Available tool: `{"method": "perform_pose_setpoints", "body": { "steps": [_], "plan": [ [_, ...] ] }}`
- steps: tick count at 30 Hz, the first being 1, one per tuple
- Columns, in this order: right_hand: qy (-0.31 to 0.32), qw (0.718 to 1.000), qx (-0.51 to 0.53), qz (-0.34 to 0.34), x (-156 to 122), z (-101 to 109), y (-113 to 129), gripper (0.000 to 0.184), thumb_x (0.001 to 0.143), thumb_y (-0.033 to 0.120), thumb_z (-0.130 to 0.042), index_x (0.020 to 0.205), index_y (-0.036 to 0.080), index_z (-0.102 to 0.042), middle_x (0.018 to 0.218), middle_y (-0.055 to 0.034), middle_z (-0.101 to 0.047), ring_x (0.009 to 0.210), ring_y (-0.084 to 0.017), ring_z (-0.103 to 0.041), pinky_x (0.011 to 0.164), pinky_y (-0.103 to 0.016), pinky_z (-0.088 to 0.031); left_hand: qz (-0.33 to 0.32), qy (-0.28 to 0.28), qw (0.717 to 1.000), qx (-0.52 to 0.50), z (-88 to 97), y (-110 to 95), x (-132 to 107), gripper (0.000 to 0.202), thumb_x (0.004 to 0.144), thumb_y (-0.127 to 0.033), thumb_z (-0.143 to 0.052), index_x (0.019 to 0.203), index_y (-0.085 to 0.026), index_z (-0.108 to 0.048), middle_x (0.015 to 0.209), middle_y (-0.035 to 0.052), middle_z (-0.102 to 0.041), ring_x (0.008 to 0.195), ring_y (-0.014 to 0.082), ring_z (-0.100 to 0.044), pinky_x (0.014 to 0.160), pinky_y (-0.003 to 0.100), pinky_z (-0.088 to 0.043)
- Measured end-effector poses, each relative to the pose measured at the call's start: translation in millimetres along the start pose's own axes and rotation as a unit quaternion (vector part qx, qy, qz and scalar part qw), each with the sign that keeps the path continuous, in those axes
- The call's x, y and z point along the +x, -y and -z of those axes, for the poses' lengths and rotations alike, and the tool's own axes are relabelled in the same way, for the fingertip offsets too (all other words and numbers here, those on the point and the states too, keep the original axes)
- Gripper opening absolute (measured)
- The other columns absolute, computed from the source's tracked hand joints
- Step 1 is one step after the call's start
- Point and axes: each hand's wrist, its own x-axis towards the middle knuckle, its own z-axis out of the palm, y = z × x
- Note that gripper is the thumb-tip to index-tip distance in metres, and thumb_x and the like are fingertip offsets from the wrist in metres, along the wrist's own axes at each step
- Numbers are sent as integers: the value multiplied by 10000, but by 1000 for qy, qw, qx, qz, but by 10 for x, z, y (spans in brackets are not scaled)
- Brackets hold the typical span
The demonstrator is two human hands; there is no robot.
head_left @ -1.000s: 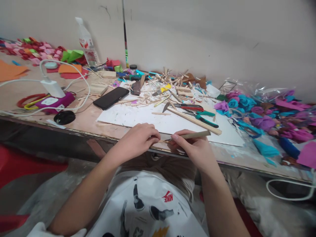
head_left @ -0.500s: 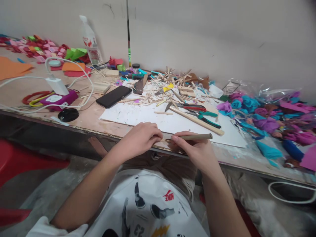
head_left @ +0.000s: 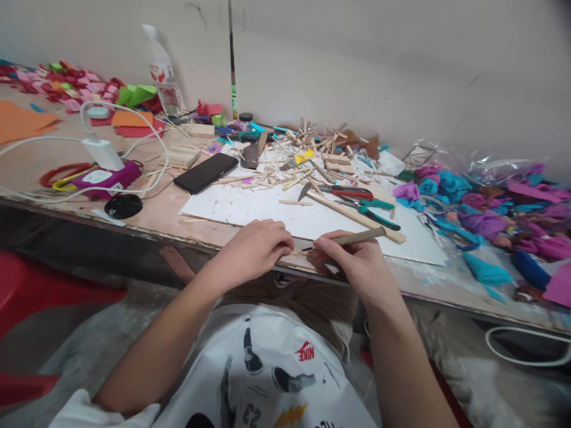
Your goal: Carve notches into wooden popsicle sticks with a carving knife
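Purple plastic catches my eye first, a box (head_left: 130,173) on the table (head_left: 166,217), then a black phone (head_left: 206,173). Next the left hand (head_left: 259,246), its grip pinching a sliver of pale wood (head_left: 298,252) at the table's front edge. Facing it, the right hand (head_left: 354,259) has its grip closed round a wooden-handled tool (head_left: 362,235), dark tip beside the sliver. Teal-handled pliers (head_left: 379,222) lie behind; crumpled turquoise paper (head_left: 485,268) sits rightmost.

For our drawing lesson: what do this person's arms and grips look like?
Left grip and right grip are bare, no gloves visible. Left forearm and right forearm are uncovered; a white sleeve shows near the left elbow. The white shirt bears a red logo and yellow bolt.
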Motion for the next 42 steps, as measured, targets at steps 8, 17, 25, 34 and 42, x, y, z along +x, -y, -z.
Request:
{"method": "perform_pose_setpoints", "body": {
  "steps": [8, 17, 25, 34, 42],
  "plan": [
    [7, 1000, -17, 22, -16, -16, 11, 307, 1111, 472, -769, 1140, 166, -759, 991, -17, -769, 782, -153, -735, 719, -318, -655, 4, 0, 1000, -2, 12, -14, -2, 212, 1086, -113, -659, 1068, -216, -844, 1062, 49, -801, 1022, 223, -719, 946, 335, -521],
    [6, 998, -37, 41, -45, -36, 50, 299, 1107, 468, -775, 1096, 169, -762, 963, -9, -766, 786, -156, -739, 735, -325, -660, 5, 8, 1000, 4, 17, -15, 8, 141, 1086, -109, -701, 1092, -182, -821, 1057, 30, -783, 1037, 220, -727, 1013, 408, -586],
    [8, 999, -36, 32, -36, -61, 43, 304, 1109, 472, -770, 1129, 169, -760, 997, -16, -767, 793, -156, -732, 738, -327, -657, 6, 16, 999, 27, 30, -37, 8, 56, 1110, -175, -739, 1100, -164, -793, 1102, 34, -791, 1083, 220, -761, 1051, 455, -642],
    [30, 999, -10, -18, 40, -12, 50, 334, 1116, 471, -758, 1270, 175, -757, 1182, -67, -788, 941, -199, -775, 825, -380, -687, 2, 21, 999, 49, 2, -19, 11, 121, 1121, -281, -764, 1118, -161, -779, 1145, 51, -791, 1115, 230, -768, 1059, 474, -655],
    [5, 1000, 1, -24, 17, 4, 8, 340, 1118, 482, -752, 1262, 173, -753, 1152, -61, -784, 906, -188, -766, 796, -365, -680, -2, 16, 999, 44, 17, -37, 3, 63, 1116, -211, -748, 1105, -160, -783, 1121, 41, -789, 1094, 222, -765, 1048, 461, -652]
  ]
}}
